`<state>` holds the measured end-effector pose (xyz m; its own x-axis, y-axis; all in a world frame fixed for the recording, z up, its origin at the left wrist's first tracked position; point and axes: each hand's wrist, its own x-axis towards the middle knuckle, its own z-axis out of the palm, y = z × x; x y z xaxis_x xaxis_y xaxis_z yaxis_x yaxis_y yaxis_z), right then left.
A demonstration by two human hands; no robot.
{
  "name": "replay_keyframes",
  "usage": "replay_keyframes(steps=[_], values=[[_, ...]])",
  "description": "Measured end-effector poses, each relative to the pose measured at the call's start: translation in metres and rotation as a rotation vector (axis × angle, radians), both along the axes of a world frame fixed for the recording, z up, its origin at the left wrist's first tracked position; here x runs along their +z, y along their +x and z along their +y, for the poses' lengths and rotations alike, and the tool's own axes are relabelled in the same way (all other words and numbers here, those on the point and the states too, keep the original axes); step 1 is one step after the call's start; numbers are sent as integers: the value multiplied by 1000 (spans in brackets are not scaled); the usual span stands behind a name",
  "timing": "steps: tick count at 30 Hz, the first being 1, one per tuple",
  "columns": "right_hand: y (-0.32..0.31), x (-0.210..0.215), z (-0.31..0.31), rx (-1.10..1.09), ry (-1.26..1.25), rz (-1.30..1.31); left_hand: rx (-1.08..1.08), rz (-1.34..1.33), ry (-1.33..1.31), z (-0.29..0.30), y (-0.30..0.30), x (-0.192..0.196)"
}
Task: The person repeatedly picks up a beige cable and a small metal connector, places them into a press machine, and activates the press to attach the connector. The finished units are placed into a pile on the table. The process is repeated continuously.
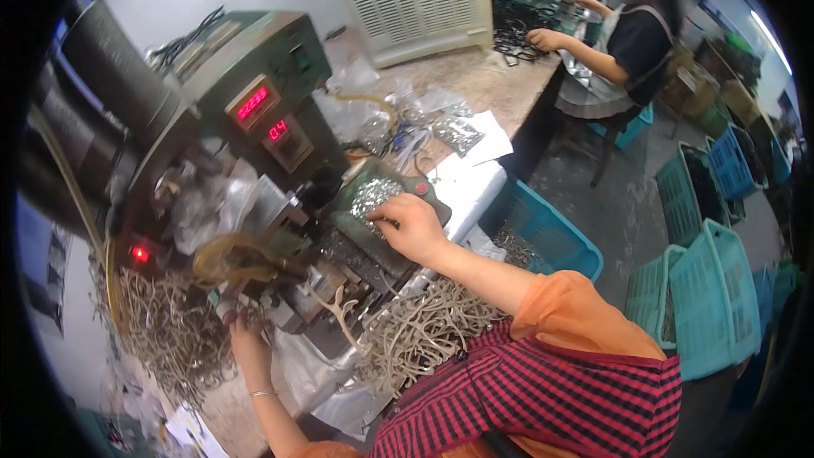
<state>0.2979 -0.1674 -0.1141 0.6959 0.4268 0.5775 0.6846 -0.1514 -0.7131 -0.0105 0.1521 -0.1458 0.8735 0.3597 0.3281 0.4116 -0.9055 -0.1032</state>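
Observation:
My right hand (pixel 413 225) reaches over a heap of small shiny metal pieces (pixel 376 193) on the machine's green ledge. Its thumb and fingertips are pinched together beside the heap; whatever lies between them is too small to make out. Lower left, my left hand (pixel 246 337) is at the machine's working area, fingers curled, beside a pile of branched metal parts (pixel 174 331). What those fingers grip is hidden. One pale branched metal part (pixel 339 309) sticks out from the machine's working area between my hands. More branched parts (pixel 424 331) lie heaped in front of me.
The green machine (pixel 254 93) with red lit displays stands at the left. A blue basket (pixel 551 229) is right of the bench, and teal baskets (pixel 716 297) stand on the floor. Another person (pixel 627 51) works at the far bench, beside black parts (pixel 517 30).

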Motion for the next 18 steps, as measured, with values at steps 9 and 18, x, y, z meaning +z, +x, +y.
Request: replay_keyframes(steps=[9, 18], values=[[-20, 30, -27, 136, 32, 84, 156, -686, -492, 13, 23, -4], [-56, 68, 44, 405, 238, 494, 203, -1312, -1125, -77, 28, 6]])
